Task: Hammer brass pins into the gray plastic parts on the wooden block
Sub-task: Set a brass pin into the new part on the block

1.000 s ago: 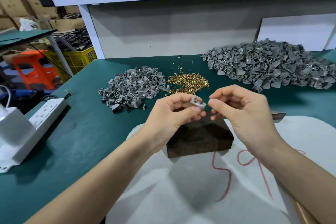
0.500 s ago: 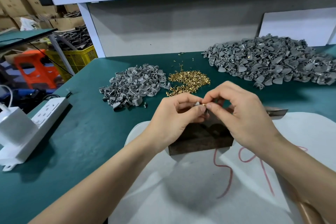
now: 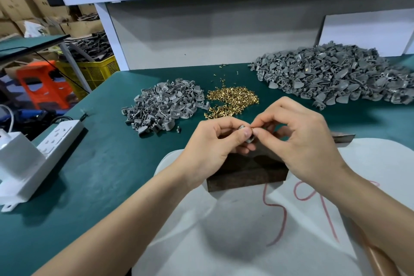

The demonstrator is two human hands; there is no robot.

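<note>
My left hand (image 3: 218,141) pinches a small gray plastic part (image 3: 249,139) between thumb and fingers, just above the dark wooden block (image 3: 244,173). My right hand (image 3: 300,139) pinches a tiny brass pin (image 3: 254,128) against that part. Both hands meet over the block and hide its top. A heap of brass pins (image 3: 234,101) lies behind the hands. A small pile of gray parts (image 3: 163,108) sits to its left and a large pile of gray parts (image 3: 336,78) at the back right.
The block stands on a white sheet (image 3: 246,231) with red marks, on a green table (image 3: 100,163). A white power strip (image 3: 51,141) with a charger lies at the left edge. A metal tool tip (image 3: 342,137) pokes out behind my right hand.
My right hand closed in on the left hand and brought the pin to the gray part. Both hands stay over the block.
</note>
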